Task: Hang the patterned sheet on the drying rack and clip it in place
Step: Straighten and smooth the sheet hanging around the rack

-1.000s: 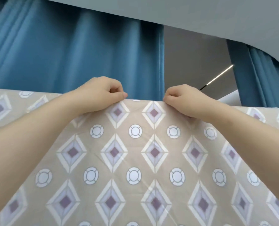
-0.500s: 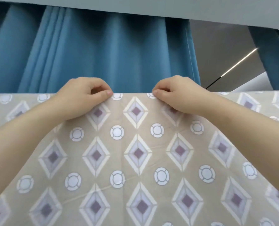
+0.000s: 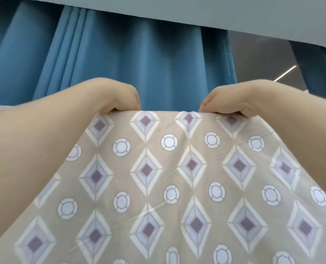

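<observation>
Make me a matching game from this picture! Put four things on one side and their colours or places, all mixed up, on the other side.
Things:
1. patterned sheet
2. curtain
3. light strip
4. left hand

Descriptions:
A. thin bright line, far right
B. blue, hanging in folds at the back
C. gripping the sheet's top edge
D. beige with diamonds and circles

Pairs: 1-D, 2-B, 3-A, 4-C
</observation>
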### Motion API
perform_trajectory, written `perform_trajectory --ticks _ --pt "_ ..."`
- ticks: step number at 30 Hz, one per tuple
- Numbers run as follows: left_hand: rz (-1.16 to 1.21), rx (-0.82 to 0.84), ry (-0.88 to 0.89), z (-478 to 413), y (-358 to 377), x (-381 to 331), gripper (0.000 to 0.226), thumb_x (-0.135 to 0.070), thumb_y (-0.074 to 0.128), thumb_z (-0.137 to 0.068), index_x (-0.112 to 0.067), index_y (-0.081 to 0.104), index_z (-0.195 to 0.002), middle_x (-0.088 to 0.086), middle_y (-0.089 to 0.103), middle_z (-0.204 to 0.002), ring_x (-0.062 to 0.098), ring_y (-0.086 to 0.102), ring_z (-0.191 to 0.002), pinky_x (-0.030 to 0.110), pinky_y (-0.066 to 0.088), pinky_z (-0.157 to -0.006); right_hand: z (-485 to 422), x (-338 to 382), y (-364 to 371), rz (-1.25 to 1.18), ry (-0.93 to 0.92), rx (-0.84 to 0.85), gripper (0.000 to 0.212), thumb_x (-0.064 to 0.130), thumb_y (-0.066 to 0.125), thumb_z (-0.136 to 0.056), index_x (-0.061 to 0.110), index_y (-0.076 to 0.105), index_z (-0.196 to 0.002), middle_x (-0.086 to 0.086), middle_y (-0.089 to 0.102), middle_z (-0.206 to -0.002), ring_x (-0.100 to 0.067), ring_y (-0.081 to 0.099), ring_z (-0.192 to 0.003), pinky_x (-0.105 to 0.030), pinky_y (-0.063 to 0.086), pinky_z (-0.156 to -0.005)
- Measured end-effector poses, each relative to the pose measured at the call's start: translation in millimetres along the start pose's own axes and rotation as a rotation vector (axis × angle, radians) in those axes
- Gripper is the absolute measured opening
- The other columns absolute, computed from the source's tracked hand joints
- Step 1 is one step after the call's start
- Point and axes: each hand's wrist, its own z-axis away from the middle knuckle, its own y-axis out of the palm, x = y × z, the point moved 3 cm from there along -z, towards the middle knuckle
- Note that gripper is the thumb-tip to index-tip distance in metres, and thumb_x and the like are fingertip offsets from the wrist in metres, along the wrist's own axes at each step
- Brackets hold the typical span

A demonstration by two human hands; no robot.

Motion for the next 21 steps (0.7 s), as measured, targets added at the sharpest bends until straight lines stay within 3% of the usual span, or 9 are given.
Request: perform_trajectory --ticks 2,5,7,10,13,15,18,21 --pt "-0.013 0.019 0.032 -0.1 3.0 6.2 0.010 -0.019 0.061 -0.084 -0.013 0.065 -0.077 0.004 0.066 -0.076 0.024 0.061 -0.067 0.031 0.051 -0.062 -2.9 -0.7 4.9 0.005 -0.055 -0.057 0.019 0.011 0.048 -0.090 0.018 0.064 -0.081 0.000 0.054 -0.067 -0.017 0.046 -0.051 -0.018 0.036 -0.038" --pt "-0.068 -0.195 0.120 5.3 0.7 10.5 0.020 -0.040 0.060 -0.085 -0.022 0.060 -0.077 -0.006 0.058 -0.080 0.016 0.054 -0.076 0.027 0.040 -0.062 -2.4 8.3 11.9 -0.013 -0.250 -0.265 0.016 0.010 0.045 -0.091 0.021 0.058 -0.089 0.009 0.049 -0.073 -0.007 0.044 -0.057 -0.011 0.034 -0.035" --pt "-0.032 -0.284 0.174 10.3 0.0 13.8 0.023 -0.040 0.054 -0.089 -0.020 0.059 -0.080 -0.009 0.054 -0.075 0.017 0.050 -0.078 0.028 0.035 -0.060 2.0 24.3 22.3 -0.021 -0.369 -0.382 0.014 0.016 0.046 -0.092 0.024 0.057 -0.090 0.014 0.049 -0.072 -0.002 0.044 -0.061 -0.012 0.036 -0.048" --pt "0.027 -0.412 0.241 23.8 -4.5 29.0 0.024 -0.035 0.046 -0.093 -0.024 0.055 -0.073 -0.012 0.053 -0.069 0.015 0.050 -0.072 0.029 0.038 -0.061 11.6 55.5 44.1 0.002 -0.458 -0.437 0.014 0.026 0.044 -0.093 0.028 0.057 -0.090 0.014 0.055 -0.077 -0.012 0.052 -0.077 -0.029 0.045 -0.070" --pt "0.039 -0.494 0.265 46.8 -12.2 65.1 0.019 -0.031 0.044 -0.091 -0.028 0.054 -0.074 -0.013 0.058 -0.074 0.018 0.053 -0.078 0.033 0.045 -0.073 20.9 89.6 64.9 0.069 -0.481 -0.417 0.019 0.034 0.040 -0.095 0.027 0.058 -0.096 0.013 0.060 -0.086 -0.017 0.055 -0.089 -0.031 0.041 -0.070" --pt "0.070 -0.499 0.279 59.1 -16.6 95.2 0.014 -0.030 0.044 -0.091 -0.032 0.055 -0.082 -0.015 0.062 -0.081 0.016 0.055 -0.083 0.036 0.046 -0.079 22.9 106.7 75.1 0.091 -0.477 -0.417 0.021 0.036 0.040 -0.095 0.027 0.058 -0.099 0.011 0.062 -0.092 -0.017 0.055 -0.091 -0.030 0.039 -0.069" --pt "0.122 -0.446 0.307 65.6 -29.0 137.1 0.008 -0.032 0.047 -0.093 -0.030 0.053 -0.098 -0.017 0.062 -0.082 0.008 0.057 -0.073 0.032 0.042 -0.075 20.6 132.0 88.8 0.085 -0.431 -0.445 0.023 0.028 0.038 -0.096 0.025 0.061 -0.101 0.007 0.064 -0.100 -0.021 0.055 -0.096 -0.030 0.038 -0.070" --pt "0.060 -0.366 0.248 64.0 -44.4 164.8 0.017 -0.039 0.046 -0.093 -0.027 0.050 -0.104 -0.015 0.059 -0.092 0.013 0.053 -0.088 0.029 0.037 -0.076 19.0 151.4 96.8 0.046 -0.388 -0.460 0.026 0.020 0.039 -0.093 0.022 0.065 -0.098 0.003 0.065 -0.097 -0.023 0.055 -0.094 -0.032 0.044 -0.075"
